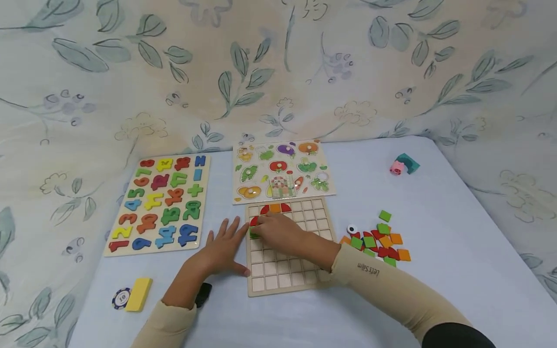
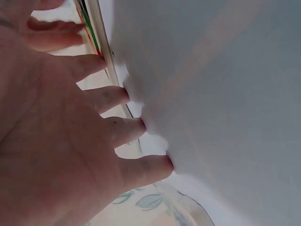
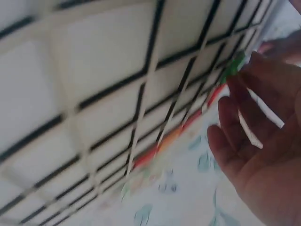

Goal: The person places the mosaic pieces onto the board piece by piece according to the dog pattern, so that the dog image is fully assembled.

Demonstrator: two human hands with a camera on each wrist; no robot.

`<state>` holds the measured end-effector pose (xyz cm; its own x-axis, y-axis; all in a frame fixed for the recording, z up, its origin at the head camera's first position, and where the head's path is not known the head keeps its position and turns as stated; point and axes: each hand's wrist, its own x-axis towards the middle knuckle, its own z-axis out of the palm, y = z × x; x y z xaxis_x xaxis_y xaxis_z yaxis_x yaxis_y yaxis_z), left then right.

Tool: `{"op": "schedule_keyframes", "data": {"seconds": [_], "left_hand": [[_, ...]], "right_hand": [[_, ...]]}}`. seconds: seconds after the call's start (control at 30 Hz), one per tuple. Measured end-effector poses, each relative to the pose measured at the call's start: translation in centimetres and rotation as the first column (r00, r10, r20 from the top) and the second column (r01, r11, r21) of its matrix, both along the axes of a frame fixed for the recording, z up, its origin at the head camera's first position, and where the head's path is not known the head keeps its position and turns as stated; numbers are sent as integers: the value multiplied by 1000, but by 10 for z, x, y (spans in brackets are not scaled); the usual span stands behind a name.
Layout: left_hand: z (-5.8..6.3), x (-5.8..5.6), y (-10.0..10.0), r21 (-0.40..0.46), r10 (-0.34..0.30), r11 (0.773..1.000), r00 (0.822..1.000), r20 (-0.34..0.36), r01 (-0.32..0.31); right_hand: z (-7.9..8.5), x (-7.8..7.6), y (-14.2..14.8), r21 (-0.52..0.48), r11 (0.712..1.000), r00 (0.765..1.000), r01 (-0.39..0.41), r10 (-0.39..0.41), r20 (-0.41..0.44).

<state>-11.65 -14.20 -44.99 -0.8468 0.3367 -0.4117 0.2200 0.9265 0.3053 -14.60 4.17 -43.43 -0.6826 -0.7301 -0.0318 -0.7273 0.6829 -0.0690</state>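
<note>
A wooden grid board lies in front of the person, with red quarter-round pieces and an orange square in its top row. At its left column, the right hand has thumb and forefinger together at a green tile, just below a red piece. In the head view the hand partly covers that tile. The left hand rests on the tablecloth with fingers spread, its thumb by the board's left edge. In the left wrist view, its fingertips meet the cloth.
Loose red, green and orange tiles lie in a pile to the right. A number puzzle sits at left, a vegetable puzzle behind the board. Near the front left are a yellow block and a round chip; a pink pig figure stands far right.
</note>
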Motion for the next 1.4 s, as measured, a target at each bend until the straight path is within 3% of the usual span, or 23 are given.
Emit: {"op": "schedule_keyframes", "data": {"seconds": [0.13,0.27,0.43,0.57,0.67,0.8,1.13,1.33,1.4], "left_hand": [[1,3,-13,1,29,1000,1000,-10,-29],[7,3,-19,5,32,999,999,-21,-32],[12,1,-24,-1,32,1000,999,-25,-32],[13,2,-27,-2,37,999,999,-18,-37],[12,3,-28,3,41,999,999,-17,-41],[10,4,-29,6,49,999,999,-18,-49],[6,7,-23,28,53,998,999,-9,-53],[0,2,-9,50,12,999,1000,-4,-12],[-2,0,-4,49,0,999,1000,-2,0]], "right_hand": [[17,-2,24,-77,991,983,106,-93,158],[29,-7,76,-72,964,947,254,-234,220],[26,-8,137,13,921,885,390,-379,269],[18,-7,162,55,878,827,475,-467,312],[14,-7,170,53,870,814,491,-479,329],[11,-6,174,57,878,820,475,-466,333],[1,-1,180,38,872,804,488,-466,369],[0,12,196,68,846,776,528,-514,365],[2,14,202,62,835,756,547,-524,391]]}}
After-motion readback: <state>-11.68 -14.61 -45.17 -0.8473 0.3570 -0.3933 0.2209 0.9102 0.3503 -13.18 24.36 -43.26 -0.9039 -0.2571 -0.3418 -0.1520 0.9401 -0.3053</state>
